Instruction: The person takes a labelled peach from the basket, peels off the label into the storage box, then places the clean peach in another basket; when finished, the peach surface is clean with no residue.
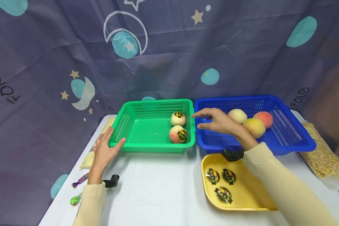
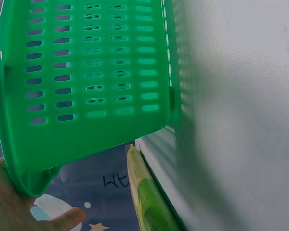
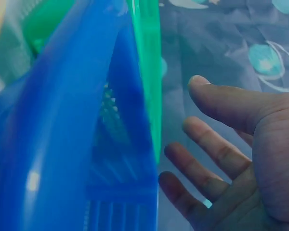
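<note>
My left hand (image 1: pixel 104 152) rests at the front left corner of the green basket (image 1: pixel 155 145), fingers along its outer side and thumb extended near the front rim. Inside that basket, at the right end, sit two peaches (image 1: pixel 178 119), each bearing a black and gold round sticker. My right hand (image 1: pixel 216 121) hovers over the left part of the blue basket (image 1: pixel 214 147), thumb and fingers spread, holding nothing; its fingertips point towards the green basket's right rim. Behind its wrist in the blue basket lie a pale peach (image 1: pixel 238 116), a red one (image 1: pixel 264 119) and a yellow one (image 1: pixel 254 128).
In front of the blue basket stands a yellow tray (image 1: pixel 243 193) with three round stickers (image 1: pixel 223 195); my right forearm partly covers it. Wrapped candies (image 1: pixel 79 180) lie at the left edge. A bag of yellowish kernels (image 1: pixel 325 157) is at right. A patterned curtain (image 1: pixel 169 62) hangs behind.
</note>
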`<state>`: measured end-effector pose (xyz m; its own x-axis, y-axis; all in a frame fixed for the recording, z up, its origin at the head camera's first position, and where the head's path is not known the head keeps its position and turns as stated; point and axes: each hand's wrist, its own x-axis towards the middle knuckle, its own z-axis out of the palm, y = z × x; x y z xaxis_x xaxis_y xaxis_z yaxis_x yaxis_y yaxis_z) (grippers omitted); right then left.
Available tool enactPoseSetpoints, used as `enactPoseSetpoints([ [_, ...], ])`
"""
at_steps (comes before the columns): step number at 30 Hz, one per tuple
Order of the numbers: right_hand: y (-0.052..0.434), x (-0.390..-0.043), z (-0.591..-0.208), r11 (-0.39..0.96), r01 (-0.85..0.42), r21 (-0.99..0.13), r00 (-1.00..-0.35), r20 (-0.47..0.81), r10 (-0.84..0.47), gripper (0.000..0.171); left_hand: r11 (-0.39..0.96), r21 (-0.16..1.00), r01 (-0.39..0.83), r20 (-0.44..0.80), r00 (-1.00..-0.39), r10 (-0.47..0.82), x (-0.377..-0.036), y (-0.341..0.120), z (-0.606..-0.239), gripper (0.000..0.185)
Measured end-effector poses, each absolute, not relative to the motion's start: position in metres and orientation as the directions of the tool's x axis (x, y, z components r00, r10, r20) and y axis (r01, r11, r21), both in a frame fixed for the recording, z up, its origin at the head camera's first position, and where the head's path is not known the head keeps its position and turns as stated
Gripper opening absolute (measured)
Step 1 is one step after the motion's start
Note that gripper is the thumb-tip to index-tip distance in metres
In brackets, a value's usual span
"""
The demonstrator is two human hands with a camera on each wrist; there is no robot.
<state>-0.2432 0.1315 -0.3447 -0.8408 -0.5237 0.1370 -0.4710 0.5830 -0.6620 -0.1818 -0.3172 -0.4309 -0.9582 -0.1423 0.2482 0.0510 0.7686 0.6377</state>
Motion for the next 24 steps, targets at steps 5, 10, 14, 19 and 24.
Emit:
enactPoseSetpoints([
  [5, 0.105, -0.252, -0.343, 0.583, -0.505, -0.637, -0.812, 0.12, -0.572, 0.04, 0.769, 0.638, 0.038, 0.231, -0.962, -0.144, -0.183, -0.318, -0.431, 0.087],
  [10, 0.082, -0.26, -0.34, 0.543, -0.536, -0.646, -0.767, 0.104, -0.634, 0.039, 0.772, 0.635, 0.033, 0.226, -0.963, -0.145, -0.184, -0.32, -0.432, 0.086],
  [14, 0.066, -0.265, -0.339, 0.553, -0.538, -0.636, -0.738, 0.039, -0.674, 0.037, 0.769, 0.638, 0.031, 0.224, -0.963, -0.147, -0.185, -0.321, -0.433, 0.086],
  [19, 0.053, -0.272, -0.34, 0.577, -0.564, -0.591, -0.685, -0.055, -0.726, 0.03, 0.768, 0.64, 0.025, 0.217, -0.965, -0.149, -0.185, -0.321, -0.433, 0.085],
  [24, 0.044, -0.275, -0.342, 0.591, -0.571, -0.569, -0.659, -0.112, -0.744, 0.026, 0.76, 0.65, 0.015, 0.196, -0.969, -0.149, -0.186, -0.321, -0.432, 0.087],
])
